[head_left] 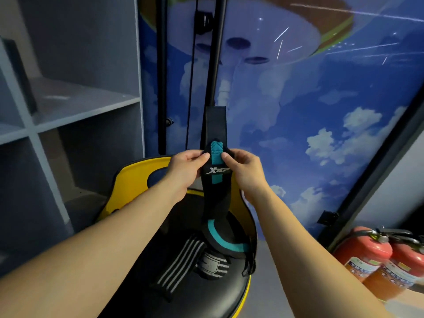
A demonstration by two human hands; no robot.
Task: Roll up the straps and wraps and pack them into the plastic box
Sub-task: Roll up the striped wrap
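Observation:
A black wrist wrap (pixel 215 174) with a teal stripe and a white logo hangs upright in front of me. My left hand (pixel 186 171) pinches its left edge and my right hand (pixel 243 169) pinches its right edge, just below a small teal loop. A black end flap stands up above the hands. The wrap's lower part trails down and curls onto the black seat (pixel 202 294). A black wrap with grey stripes (pixel 181 262) and a black and grey wrap (pixel 213 265) lie on that seat. No plastic box is in view.
The seat has a yellow rim and a yellow backrest (pixel 135 177). A grey shelf unit (pixel 68 111) stands at the left. Two red fire extinguishers (pixel 378 255) sit on the floor at the right. Black poles (pixel 215 53) rise before a blue sky mural.

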